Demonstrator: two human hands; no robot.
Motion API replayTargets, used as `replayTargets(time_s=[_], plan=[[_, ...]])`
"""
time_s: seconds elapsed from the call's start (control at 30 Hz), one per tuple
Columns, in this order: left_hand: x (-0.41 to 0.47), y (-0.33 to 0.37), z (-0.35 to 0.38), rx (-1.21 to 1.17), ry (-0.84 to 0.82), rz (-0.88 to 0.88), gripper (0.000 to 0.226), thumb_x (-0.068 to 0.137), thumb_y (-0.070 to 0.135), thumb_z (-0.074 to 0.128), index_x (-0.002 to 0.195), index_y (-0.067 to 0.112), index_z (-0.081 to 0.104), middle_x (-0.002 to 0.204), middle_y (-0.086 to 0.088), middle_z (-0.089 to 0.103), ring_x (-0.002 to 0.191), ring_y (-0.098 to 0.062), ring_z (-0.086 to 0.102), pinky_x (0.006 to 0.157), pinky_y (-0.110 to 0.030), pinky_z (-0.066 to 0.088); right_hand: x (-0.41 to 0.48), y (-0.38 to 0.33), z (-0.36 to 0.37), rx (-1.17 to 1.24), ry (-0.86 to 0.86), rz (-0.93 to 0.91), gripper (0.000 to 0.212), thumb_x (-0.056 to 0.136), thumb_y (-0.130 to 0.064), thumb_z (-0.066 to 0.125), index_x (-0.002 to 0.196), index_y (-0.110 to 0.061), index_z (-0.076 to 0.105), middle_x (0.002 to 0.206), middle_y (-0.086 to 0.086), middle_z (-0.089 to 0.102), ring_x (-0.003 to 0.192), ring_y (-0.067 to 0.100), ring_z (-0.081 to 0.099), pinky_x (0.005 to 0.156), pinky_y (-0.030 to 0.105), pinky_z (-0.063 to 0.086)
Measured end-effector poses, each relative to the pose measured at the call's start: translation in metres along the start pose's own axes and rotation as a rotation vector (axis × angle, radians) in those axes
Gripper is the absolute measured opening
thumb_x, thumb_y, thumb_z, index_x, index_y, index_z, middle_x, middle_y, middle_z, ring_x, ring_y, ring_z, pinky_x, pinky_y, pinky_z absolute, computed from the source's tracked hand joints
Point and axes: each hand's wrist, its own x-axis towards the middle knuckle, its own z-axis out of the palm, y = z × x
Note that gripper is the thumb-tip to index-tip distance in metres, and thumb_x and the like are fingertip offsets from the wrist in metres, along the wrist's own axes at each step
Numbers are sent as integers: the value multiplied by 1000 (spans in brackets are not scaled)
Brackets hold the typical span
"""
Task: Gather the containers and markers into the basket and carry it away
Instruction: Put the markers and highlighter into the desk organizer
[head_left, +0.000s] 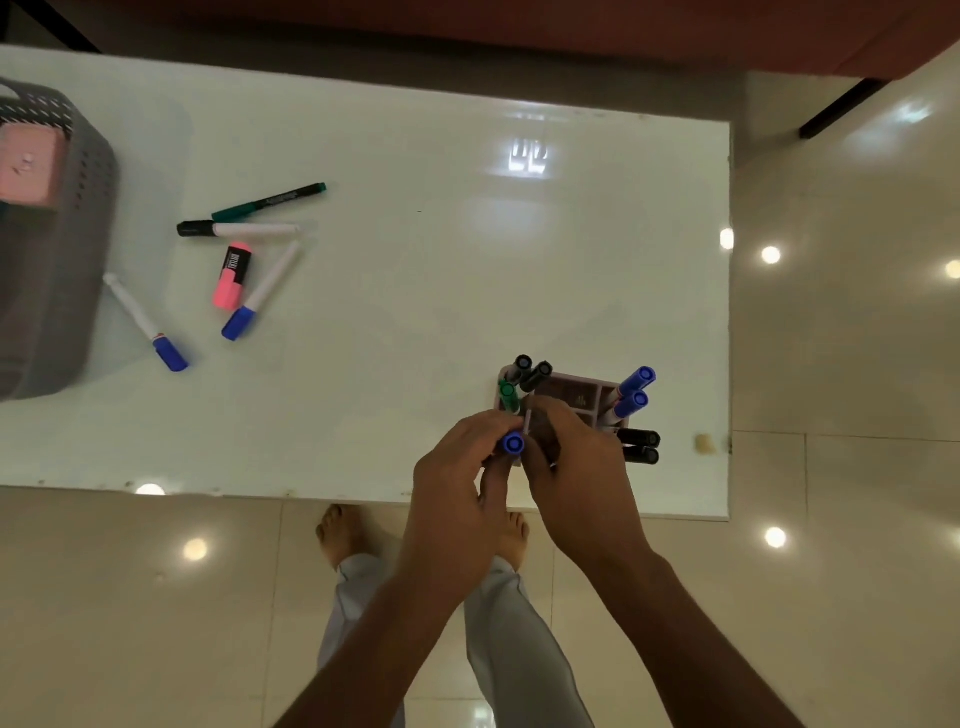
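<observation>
Pinching blue marker (512, 443), left grip (456, 470), beside container (582, 391)

The white table (441, 260) carries a grey basket (78, 218), five loose markers (265, 283) beside it, and a marker-filled organiser (576, 395).

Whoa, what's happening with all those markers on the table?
A person stands at the white table, both hands at a marker organizer near the front edge. The left hand holds a blue-capped marker at it, and the right hand grips its near wall. Four loose markers and a pink highlighter lie further left, beside the grey basket, which already holds a pink container.
</observation>
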Motion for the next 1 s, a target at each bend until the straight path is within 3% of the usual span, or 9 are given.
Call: replayTargets(time_s=[0.07, 0.13, 0.23, 0.33, 0.43, 0.57, 0.73, 0.87, 1.0], plan=[[8, -1, 3, 11, -21, 20, 27, 90, 18, 60, 113, 7, 70, 109, -6, 72, 103, -11, 63, 96, -18, 50, -2, 1, 3, 20, 26, 26, 30, 95, -18, 59, 124, -18, 58, 92, -11, 65, 80, 3, 60, 77, 14, 50], [15, -2, 5, 26, -44, 34, 33, 92, 26, 56, 113, 5, 70, 109, -7, 72, 99, -14, 67, 92, -26, 54, -6, 2, 5, 31, 52, 46, 27, 93, -15, 60, 120, -20, 60, 93, -15, 60, 78, 1, 59, 73, 8, 45], [21, -1, 7, 44, -72, -64, 29, 93, 22, 60, 119, 10, 63, 112, -4, 70, 97, -17, 68, 89, -35, 58, -11, 2, 8, 37, 106, 62, 24, 92, -11, 61, 113, -21, 61, 87, -18, 59, 73, 2, 60, 67, 10, 48], [24, -2, 7, 41, -91, -252, 30, 91, 26, 62, 118, 21, 50, 100, 2, 71, 80, -14, 68, 73, -20, 56, -13, 1, 11, 44, 145, 89, 21, 91, -9, 61, 109, -20, 62, 85, -16, 61, 73, 2, 61, 67, 15, 51], [23, -6, 6, 88, -48, -289, 29, 92, 33, 60, 115, 20, 48, 88, 5, 63, 65, -9, 59, 59, -9, 41, -13, -1, 18, 52, 168, 92, 20, 91, -8, 60, 108, -19, 61, 84, -15, 60, 73, 3, 61, 64, 16, 51], [19, -11, 2, 120, -79, -257, 33, 94, 38, 53, 120, 18, 50, 108, 4, 63, 76, -11, 60, 68, -18, 46, -16, -9, 29, 73, 186, 127, 20, 91, -11, 61, 106, -23, 59, 81, -27, 54, 70, -5, 59, 59, 8, 44], [11, -26, -16, 137, -117, -194, 30, 96, 39, 48, 122, 22, 49, 118, 9, 59, 92, -10, 61, 78, -20, 49, -27, -29, 47, 131, 237, 118, 18, 89, -13, 65, 91, -28, 56, 74, -25, 56, 66, 0, 63, 61, 18, 55], [20, -62, -54, 145, 20, -179, 18, 97, 35, 53, 113, 28, 51, 105, 13, 61, 87, -6, 60, 78, -33, 56, -14, -70, 76, 209, 154, 47, 3, 92, -24, 60, 95, -25, 60, 76, -16, 65, 69, 4, 66, 63, 25, 58], [49, -104, -109, 213, 217, -163, 12, 96, 26, 54, 106, 20, 56, 98, 7, 63, 84, -10, 61, 77, -38, 56, 31, -116, 121, 180, 50, -63, 19, 94, -18, 56, 111, -17, 62, 98, -2, 71, 85, 12, 67, 79, 32, 57]])
